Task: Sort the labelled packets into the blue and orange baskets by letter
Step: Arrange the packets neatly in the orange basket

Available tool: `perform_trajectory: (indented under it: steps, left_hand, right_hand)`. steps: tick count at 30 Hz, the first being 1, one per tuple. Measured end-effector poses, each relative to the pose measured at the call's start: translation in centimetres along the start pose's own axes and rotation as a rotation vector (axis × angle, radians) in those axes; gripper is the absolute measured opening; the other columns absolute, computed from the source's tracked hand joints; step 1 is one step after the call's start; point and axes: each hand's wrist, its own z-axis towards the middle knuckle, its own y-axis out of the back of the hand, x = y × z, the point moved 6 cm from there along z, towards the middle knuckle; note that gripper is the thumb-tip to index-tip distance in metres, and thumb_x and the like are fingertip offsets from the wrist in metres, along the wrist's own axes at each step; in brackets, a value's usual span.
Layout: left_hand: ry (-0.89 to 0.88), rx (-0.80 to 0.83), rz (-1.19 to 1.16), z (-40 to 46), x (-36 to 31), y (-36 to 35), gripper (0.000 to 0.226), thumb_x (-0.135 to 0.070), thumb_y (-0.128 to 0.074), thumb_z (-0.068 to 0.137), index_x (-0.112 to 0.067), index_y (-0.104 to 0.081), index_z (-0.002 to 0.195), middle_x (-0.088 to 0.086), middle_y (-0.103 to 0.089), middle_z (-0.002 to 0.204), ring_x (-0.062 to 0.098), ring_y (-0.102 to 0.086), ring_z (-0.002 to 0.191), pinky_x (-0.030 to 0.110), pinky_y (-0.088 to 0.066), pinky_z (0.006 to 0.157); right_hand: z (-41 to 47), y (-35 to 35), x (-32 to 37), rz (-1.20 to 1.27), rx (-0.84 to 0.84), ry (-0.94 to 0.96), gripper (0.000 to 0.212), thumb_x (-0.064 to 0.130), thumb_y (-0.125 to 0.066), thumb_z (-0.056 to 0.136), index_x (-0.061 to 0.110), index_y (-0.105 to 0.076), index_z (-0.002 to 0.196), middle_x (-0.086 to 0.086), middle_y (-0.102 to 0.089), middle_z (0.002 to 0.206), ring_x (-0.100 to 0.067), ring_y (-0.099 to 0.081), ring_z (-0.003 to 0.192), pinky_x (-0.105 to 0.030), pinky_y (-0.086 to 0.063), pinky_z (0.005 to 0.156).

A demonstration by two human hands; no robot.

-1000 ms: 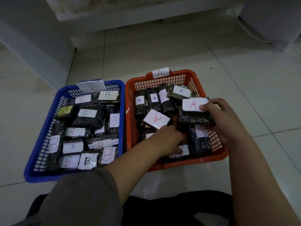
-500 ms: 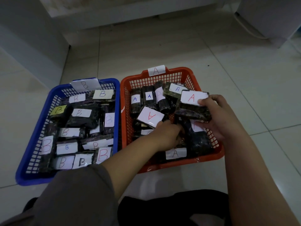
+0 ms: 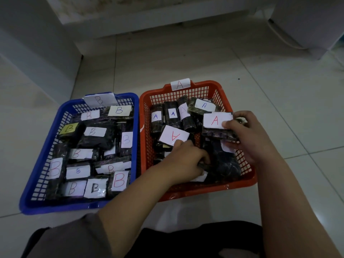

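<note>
We log the tiled floor point(image 3: 186, 58) first; on it sit two mesh baskets touching side by side. The blue basket point(image 3: 35, 187), left, carries a "B" tag point(image 3: 99, 100) on its far rim and is packed with dark packets labelled B point(image 3: 93, 146). The orange basket point(image 3: 247, 180), right, carries an "A" tag point(image 3: 180, 84) and holds dark packets labelled A point(image 3: 172, 116). Our right hand point(image 3: 251, 138) holds a packet with a red "A" label point(image 3: 217, 125) above the orange basket's right half, thumb on the label, fingers curled under. Our left hand point(image 3: 186, 161) reaches down among the A packets, fingers curled; what it grips we cannot tell. An upside-down "A" label point(image 3: 174, 135) lies just beyond it.
</note>
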Motion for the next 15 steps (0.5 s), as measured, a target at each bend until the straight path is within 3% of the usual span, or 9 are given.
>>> perform_trajectory:
  steps: [2,5,10,12,15]
  left_hand:
    - [0.02,0.01,-0.061,-1.4,0.9,0.8,0.025,-0.024,-0.069,0.081,-0.029,-0.067,0.105,-0.008,-0.062,0.095,0.011,-0.051,0.1,0.024,-0.033,0.088]
    - [0.114,0.051,-0.248,-3.7,3.2,0.9,0.028,-0.023,-0.077,0.074,-0.028,-0.07,0.1,-0.013,-0.063,0.094,0.001,-0.057,0.089,0.015,-0.044,0.075]
    - [0.205,-0.102,-0.429,-4.6,5.1,0.6,0.018,-0.021,-0.079,0.073,-0.022,-0.074,0.09,-0.015,-0.067,0.084,-0.005,-0.059,0.08,0.015,-0.048,0.074]
    - [0.19,-0.097,-0.398,-4.5,5.3,0.3,0.016,-0.024,-0.077,0.076,-0.021,-0.074,0.091,-0.011,-0.069,0.088,-0.001,-0.06,0.083,0.024,-0.051,0.079]
    - [0.085,-0.023,-0.119,-4.5,4.9,0.2,0.03,-0.03,-0.073,0.078,-0.023,-0.07,0.107,-0.005,-0.067,0.105,0.009,-0.057,0.098,0.031,-0.048,0.088]
  right_hand:
    - [0.0,-0.1,-0.1,-0.011,0.01,-0.006,0.028,0.015,-0.066,0.084,0.022,-0.051,0.106,-0.001,-0.061,0.106,-0.015,-0.064,0.087,-0.037,-0.058,0.072]
    - [0.0,-0.3,-0.2,-0.051,0.032,-0.001,0.03,0.013,-0.067,0.082,0.022,-0.052,0.106,-0.001,-0.062,0.104,-0.019,-0.064,0.086,-0.043,-0.055,0.075]
    - [-0.1,-1.1,-0.2,-0.117,0.056,0.015,0.028,0.013,-0.068,0.081,0.022,-0.053,0.104,-0.003,-0.063,0.105,-0.02,-0.066,0.084,-0.038,-0.055,0.066]
    - [-0.3,-1.5,-0.2,-0.147,0.065,0.028,0.028,0.015,-0.069,0.08,0.024,-0.054,0.102,-0.002,-0.063,0.105,-0.019,-0.065,0.085,-0.036,-0.057,0.066]
    - [-0.6,-1.9,-0.1,-0.238,0.067,0.066,0.029,0.018,-0.07,0.079,0.025,-0.055,0.103,0.001,-0.062,0.106,-0.015,-0.063,0.087,-0.041,-0.056,0.076]
